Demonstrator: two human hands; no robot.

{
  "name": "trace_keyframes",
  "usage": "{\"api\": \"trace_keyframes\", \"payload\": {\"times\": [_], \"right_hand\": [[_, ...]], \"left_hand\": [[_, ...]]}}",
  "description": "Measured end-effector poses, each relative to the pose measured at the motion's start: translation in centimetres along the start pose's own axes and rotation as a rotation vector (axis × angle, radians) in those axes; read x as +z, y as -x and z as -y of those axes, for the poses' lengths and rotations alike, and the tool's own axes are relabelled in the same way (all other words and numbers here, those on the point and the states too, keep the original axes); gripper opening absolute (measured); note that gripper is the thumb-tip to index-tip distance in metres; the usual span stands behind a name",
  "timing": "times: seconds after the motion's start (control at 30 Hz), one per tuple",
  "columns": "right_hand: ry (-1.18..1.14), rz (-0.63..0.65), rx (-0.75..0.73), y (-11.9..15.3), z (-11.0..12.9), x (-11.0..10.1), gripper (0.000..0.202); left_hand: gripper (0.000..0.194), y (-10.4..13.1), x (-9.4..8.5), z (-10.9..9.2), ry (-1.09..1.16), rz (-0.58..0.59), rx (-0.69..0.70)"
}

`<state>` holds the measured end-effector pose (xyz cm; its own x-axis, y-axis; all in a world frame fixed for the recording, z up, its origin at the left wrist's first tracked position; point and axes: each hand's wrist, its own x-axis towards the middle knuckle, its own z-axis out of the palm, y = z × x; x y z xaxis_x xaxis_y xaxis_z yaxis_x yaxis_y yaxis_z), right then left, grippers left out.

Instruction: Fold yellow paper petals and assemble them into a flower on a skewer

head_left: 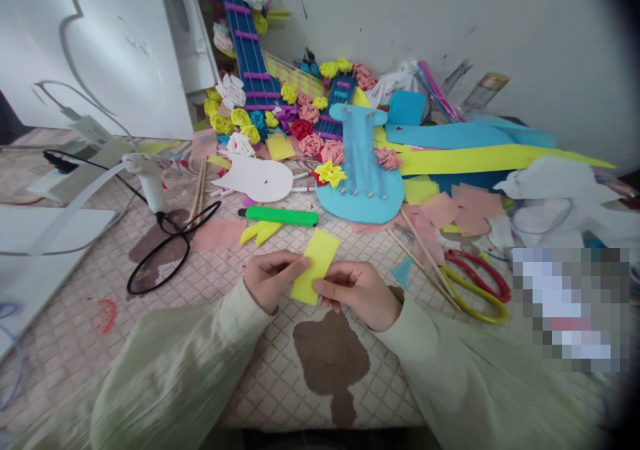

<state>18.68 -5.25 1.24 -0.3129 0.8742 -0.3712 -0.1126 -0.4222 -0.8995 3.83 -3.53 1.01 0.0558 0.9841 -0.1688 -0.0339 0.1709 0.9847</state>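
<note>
A small yellow paper strip (316, 263) is held up between my two hands, tilted a little to the right. My left hand (273, 278) pinches its left edge, thumb on top. At the lower right edge, my right hand (359, 291) grips it with thumb and fingers. Just beyond the strip lie a green box cutter (281, 216) and some folded yellow strips (261, 233). Behind them is a light blue guitar-shaped cutout (330, 205) with strings and a yellow paper flower (331, 173) on it. A white paper cutout (260, 178) lies to its left.
Red-and-yellow-handled scissors (475, 290) and wooden sticks (425, 267) lie at the right, near pink paper squares (463, 210). Paper flowers and a dark blue paper guitar neck (250, 50) stand at the back. A glue gun (150, 183) with a black cable (131, 283) is at the left.
</note>
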Motion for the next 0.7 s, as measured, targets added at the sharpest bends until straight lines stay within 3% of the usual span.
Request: {"api": "trace_keyframes", "payload": {"times": [0.43, 0.7], "right_hand": [[0.02, 0.052, -0.028, 0.12, -0.49, 0.03, 0.025], [0.342, 0.113, -0.152, 0.57, -0.81, -0.16, 0.02]], "left_hand": [[0.02, -0.29, 0.02, 0.36, 0.069, -0.069, -0.025], [0.019, -1.01, -0.44, 0.25, 0.047, -0.071, -0.027]]}}
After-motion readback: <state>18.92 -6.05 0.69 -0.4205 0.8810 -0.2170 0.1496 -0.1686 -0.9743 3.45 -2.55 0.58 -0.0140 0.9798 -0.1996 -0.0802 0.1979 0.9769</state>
